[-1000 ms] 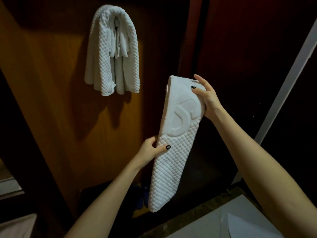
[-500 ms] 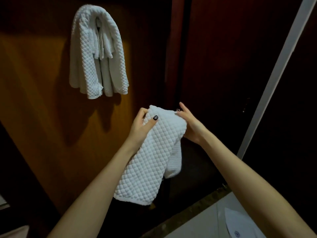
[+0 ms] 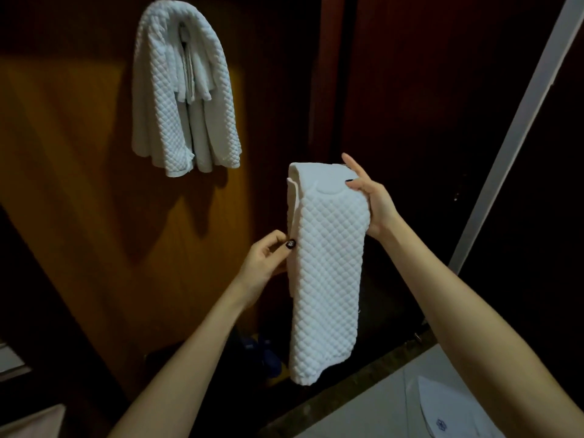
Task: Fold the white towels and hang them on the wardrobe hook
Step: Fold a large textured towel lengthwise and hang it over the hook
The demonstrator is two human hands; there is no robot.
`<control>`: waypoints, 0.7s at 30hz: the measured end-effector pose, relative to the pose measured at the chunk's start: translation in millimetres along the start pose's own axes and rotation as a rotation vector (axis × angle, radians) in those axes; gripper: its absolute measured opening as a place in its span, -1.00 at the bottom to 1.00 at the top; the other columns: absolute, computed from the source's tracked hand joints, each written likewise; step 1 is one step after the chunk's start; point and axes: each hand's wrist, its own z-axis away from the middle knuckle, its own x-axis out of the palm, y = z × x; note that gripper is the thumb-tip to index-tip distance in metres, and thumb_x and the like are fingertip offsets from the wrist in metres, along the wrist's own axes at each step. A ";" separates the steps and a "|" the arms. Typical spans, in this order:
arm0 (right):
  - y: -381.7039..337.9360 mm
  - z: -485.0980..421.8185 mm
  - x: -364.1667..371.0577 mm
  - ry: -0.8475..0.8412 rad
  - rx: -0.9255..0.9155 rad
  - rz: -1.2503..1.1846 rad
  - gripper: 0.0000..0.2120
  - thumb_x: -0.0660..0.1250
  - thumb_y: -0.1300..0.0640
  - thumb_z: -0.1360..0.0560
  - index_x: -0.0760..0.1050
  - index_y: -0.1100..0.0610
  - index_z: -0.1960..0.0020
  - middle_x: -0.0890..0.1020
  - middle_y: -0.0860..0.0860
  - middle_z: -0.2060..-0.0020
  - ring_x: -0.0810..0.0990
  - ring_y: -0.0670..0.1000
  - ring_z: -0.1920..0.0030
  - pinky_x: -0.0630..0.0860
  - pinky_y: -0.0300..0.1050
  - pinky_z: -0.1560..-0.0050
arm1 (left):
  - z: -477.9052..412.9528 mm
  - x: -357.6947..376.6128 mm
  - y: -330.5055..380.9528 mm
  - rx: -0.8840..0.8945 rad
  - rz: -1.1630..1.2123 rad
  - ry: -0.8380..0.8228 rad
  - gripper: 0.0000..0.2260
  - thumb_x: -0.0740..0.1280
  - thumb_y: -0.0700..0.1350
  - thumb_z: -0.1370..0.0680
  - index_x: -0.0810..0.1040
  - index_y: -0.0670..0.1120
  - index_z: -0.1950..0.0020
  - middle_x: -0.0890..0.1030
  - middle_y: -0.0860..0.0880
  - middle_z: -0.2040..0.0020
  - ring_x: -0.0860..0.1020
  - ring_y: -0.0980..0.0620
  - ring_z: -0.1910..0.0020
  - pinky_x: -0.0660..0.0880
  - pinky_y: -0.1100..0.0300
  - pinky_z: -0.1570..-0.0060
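Arms outstretched, right hand (image 3: 376,200) high, fingers round the towel (image 3: 328,263) top, left hand (image 3: 265,260) lower, pinch on its edge.

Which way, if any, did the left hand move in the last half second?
Yes. The left hand dropped further below the hung towels, from the top of the held towel to pinch its left edge midway down.

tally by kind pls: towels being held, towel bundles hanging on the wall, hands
held towel: 1
hung bundle: 1 (towels within it cannot be counted)
hands: 2 (left hand, right hand, both gripping the held towel)
total: 4
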 end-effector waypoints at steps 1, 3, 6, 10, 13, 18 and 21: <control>-4.2 -2.2 -0.1 -0.010 -0.002 -0.041 -0.49 0.13 0.30 -0.53 0.33 -0.04 -0.42 0.44 0.05 -0.30 0.62 0.12 -0.14 0.60 0.00 -0.04 | -0.1 0.0 0.3 0.004 -0.030 0.000 -0.79 0.28 -0.05 -0.52 0.54 -0.20 0.10 0.60 -0.11 0.14 0.57 0.04 0.12 0.54 0.19 0.10; -10.4 -6.7 -2.0 -0.011 -0.010 -0.117 -0.51 0.09 0.31 -0.54 0.33 0.01 -0.43 0.45 0.08 -0.30 0.64 0.09 -0.09 0.62 -0.06 0.02 | -1.8 3.6 4.6 0.019 -0.119 -0.050 -0.59 0.26 0.05 -0.58 0.54 -0.34 0.00 0.60 -0.29 0.02 0.56 -0.09 0.02 0.54 0.02 -0.04; -16.9 -9.0 -4.3 0.016 -0.040 -0.148 -0.51 0.06 0.30 -0.56 0.34 0.03 -0.45 0.44 0.12 -0.31 0.68 0.03 0.05 0.62 -0.13 0.18 | -7.2 11.6 11.6 -0.088 -0.221 -0.172 -0.49 0.11 0.18 -0.59 0.64 -0.21 0.02 0.66 -0.18 0.01 0.60 0.06 -0.03 0.48 0.13 -0.13; -27.0 -5.1 -3.7 0.031 -0.060 -0.177 -0.51 -0.02 0.33 -0.59 0.27 0.10 -0.48 0.62 0.09 0.00 0.59 -0.12 0.45 0.50 -0.28 0.49 | -14.7 16.2 14.8 -0.270 -0.292 -0.347 -0.51 0.03 0.22 -0.55 0.67 0.01 0.15 0.69 0.05 0.11 0.61 0.25 0.06 0.45 0.43 -0.04; -29.0 -7.9 -8.5 0.062 -0.064 -0.175 -0.57 0.04 0.30 -0.61 0.30 0.11 -0.46 0.67 0.01 0.21 0.58 -0.13 0.46 0.50 -0.28 0.48 | -19.5 2.9 7.0 -0.180 -0.354 -0.259 -0.51 0.22 0.24 -0.50 0.63 -0.19 0.20 0.60 -0.04 0.15 0.57 0.18 0.14 0.44 0.30 -0.03; -18.4 -13.6 -13.6 0.117 -0.048 -0.186 -0.61 0.19 0.21 -0.59 0.38 0.03 -0.40 0.53 0.11 -0.19 0.69 -0.02 0.18 0.60 -0.13 0.26 | -21.5 -12.9 0.2 -0.117 -0.384 -0.195 -0.89 0.41 -0.26 -0.48 0.67 -0.12 0.03 0.61 0.00 0.05 0.58 0.25 0.06 0.47 0.38 0.03; -19.9 -17.1 -15.5 0.140 -0.077 -0.205 -0.64 0.17 0.22 -0.60 0.39 0.03 -0.38 0.51 0.13 -0.23 0.68 -0.01 0.16 0.60 -0.13 0.25 | -12.5 -12.8 -12.6 -0.218 -0.419 -0.303 -0.78 0.43 -0.29 -0.43 0.65 -0.11 -0.05 0.67 -0.02 -0.03 0.61 0.15 -0.05 0.50 0.28 -0.07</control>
